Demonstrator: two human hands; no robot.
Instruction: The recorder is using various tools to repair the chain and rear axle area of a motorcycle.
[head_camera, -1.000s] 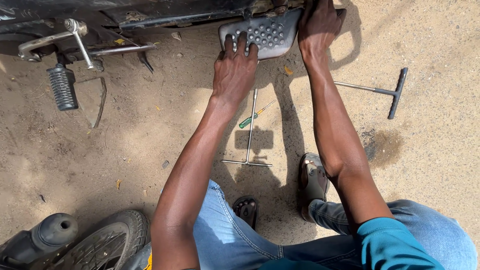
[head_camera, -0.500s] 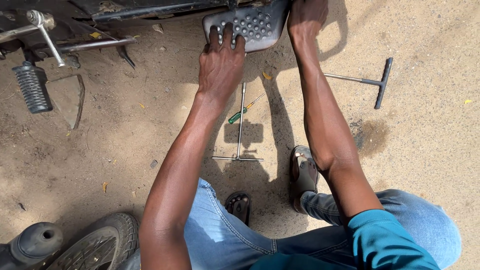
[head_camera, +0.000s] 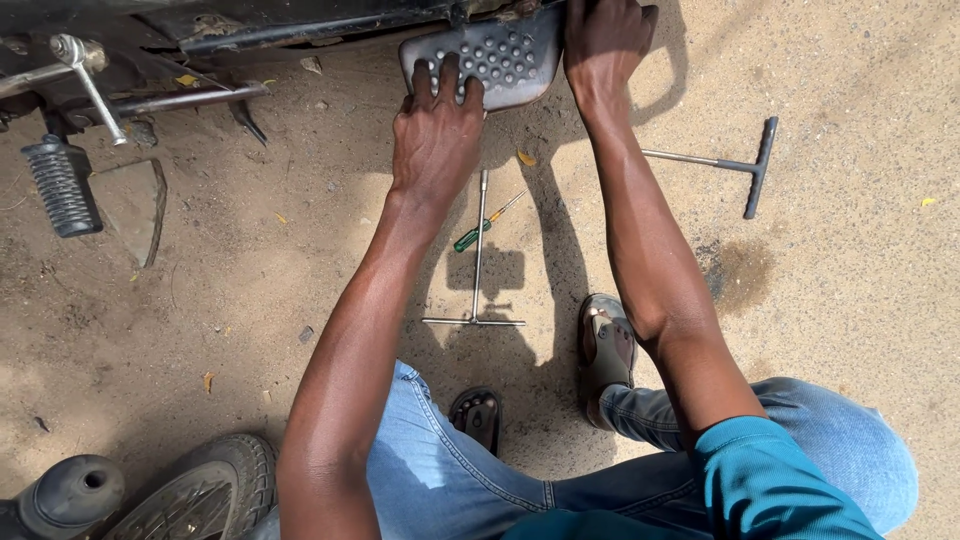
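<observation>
Metal plate, dimpled and grey, at the top centre of the frame, under the dark frame of a motorbike. Left hand laid flat on its lower left edge, fingers spread and pressed on the metal, arm stretched straight up from the bottom of the frame. Right hand curled over the plate's right end, fingers bent around the edge and partly hidden, arm stretched up from the lower right. Knees in blue jeans at the bottom, sandalled feet just above them.

Sandy ground all round, sunlit, with a dark stain right of centre. Tyre in the lower left corner. Ribbed footpeg at the upper left, with a flat stone just beside it. Black-handled T-wrench at the right, well apart from the hands. Plain steel T-wrench between the arms, green screwdriver lying across it.
</observation>
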